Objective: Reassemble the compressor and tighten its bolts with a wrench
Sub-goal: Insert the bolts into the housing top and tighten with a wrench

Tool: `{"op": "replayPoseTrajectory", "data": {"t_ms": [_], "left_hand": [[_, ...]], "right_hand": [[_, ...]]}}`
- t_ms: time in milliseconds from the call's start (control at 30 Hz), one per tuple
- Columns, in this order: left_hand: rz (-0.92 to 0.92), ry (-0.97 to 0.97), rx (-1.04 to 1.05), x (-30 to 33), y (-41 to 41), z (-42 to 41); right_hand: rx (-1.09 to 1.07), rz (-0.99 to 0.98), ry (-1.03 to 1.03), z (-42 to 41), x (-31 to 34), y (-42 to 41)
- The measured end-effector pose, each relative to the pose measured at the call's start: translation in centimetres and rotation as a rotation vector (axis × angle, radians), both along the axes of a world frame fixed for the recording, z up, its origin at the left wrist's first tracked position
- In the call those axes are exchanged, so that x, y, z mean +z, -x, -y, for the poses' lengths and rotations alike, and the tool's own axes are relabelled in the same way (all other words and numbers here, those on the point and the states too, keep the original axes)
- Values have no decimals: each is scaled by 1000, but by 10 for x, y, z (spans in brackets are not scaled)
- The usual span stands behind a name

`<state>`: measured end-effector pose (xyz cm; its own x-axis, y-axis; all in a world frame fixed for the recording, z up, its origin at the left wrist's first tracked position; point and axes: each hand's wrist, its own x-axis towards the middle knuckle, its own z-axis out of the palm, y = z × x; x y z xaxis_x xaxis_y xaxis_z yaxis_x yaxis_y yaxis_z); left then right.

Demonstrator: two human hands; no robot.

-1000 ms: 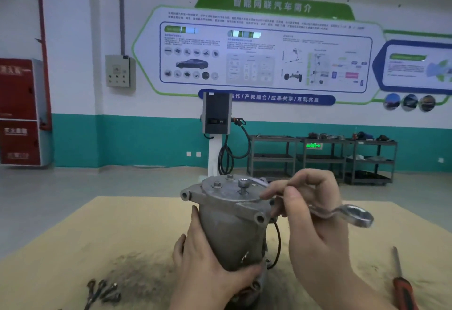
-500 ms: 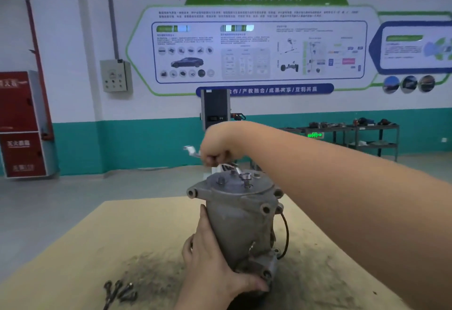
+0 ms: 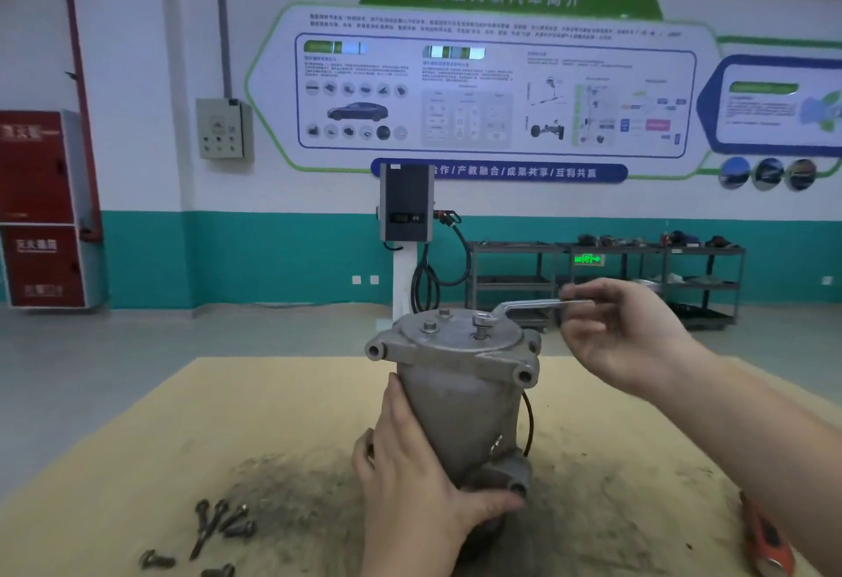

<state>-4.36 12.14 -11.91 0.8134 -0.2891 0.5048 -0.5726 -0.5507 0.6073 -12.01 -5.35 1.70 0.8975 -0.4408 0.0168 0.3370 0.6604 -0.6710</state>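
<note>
The compressor (image 3: 460, 399) stands upright in the middle of the bench (image 3: 182, 430). My left hand (image 3: 419, 485) grips its body from 7 o'clock. My right hand (image 3: 624, 335) pinches the wrench (image 3: 524, 307) handle at 3 o'clock; its ring sits on a top bolt (image 3: 481, 320). Loose bolts (image 3: 218, 526) lie at 8 o'clock.

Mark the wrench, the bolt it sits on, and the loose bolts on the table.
wrench (image 3: 531, 304), head view, middle of its handle.
bolt under wrench (image 3: 481, 319), head view, its head inside the wrench ring.
loose bolts (image 3: 226, 523), head view, middle of the pile.

Left grip (image 3: 410, 476) clasps low; right grip (image 3: 624, 330) seemingly pinches, arm outstretched.
</note>
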Motion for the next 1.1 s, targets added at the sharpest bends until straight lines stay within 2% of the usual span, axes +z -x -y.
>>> {"op": "replayPoseTrajectory", "data": {"t_ms": [67, 100, 200, 300, 333, 400, 500, 567, 600, 667, 733, 833, 867, 933, 1033, 1100], "left_hand": [[30, -47, 73, 2, 8, 4], [50, -126, 107, 5, 12, 5], [155, -166, 96, 4, 9, 6], [100, -213, 90, 8, 10, 5], [88, -227, 98, 6, 11, 6], [-11, -254, 57, 10, 12, 5], [25, -280, 95, 13, 16, 6], [123, -251, 42, 4, 9, 4], [133, -235, 16, 0, 8, 3], [155, -250, 15, 0, 5, 3], [165, -266, 35, 0, 3, 2], [143, -287, 44, 2, 3, 2], [149, -280, 53, 1, 4, 3], [169, -248, 64, -1, 4, 4], [155, -240, 51, -3, 4, 5], [141, -252, 49, -4, 3, 6]], "right_hand": [[-150, 135, 174, -15, -13, 16], [-231, 224, 344, -24, -20, 24], [-462, 370, 1149, -53, -23, 37], [-451, 379, 1837, -77, 4, 23], [-393, 325, 1986, -87, 15, 12], [-257, 136, 2159, -106, 35, -18], [-86, -221, 2245, -120, 57, -65], [30, -476, 2155, -112, 68, -90], [94, -577, 1990, -104, 72, -99], [168, -671, 1469, -84, 74, -109], [188, -601, 981, -56, 66, -107], [148, -378, 255, -21, 57, -92], [119, -318, 83, -12, 54, -85], [69, -267, -26, 0, 41, -65], [70, -197, 14, 3, 17, -32], [-32, -124, 80, -4, 4, -13]]}}
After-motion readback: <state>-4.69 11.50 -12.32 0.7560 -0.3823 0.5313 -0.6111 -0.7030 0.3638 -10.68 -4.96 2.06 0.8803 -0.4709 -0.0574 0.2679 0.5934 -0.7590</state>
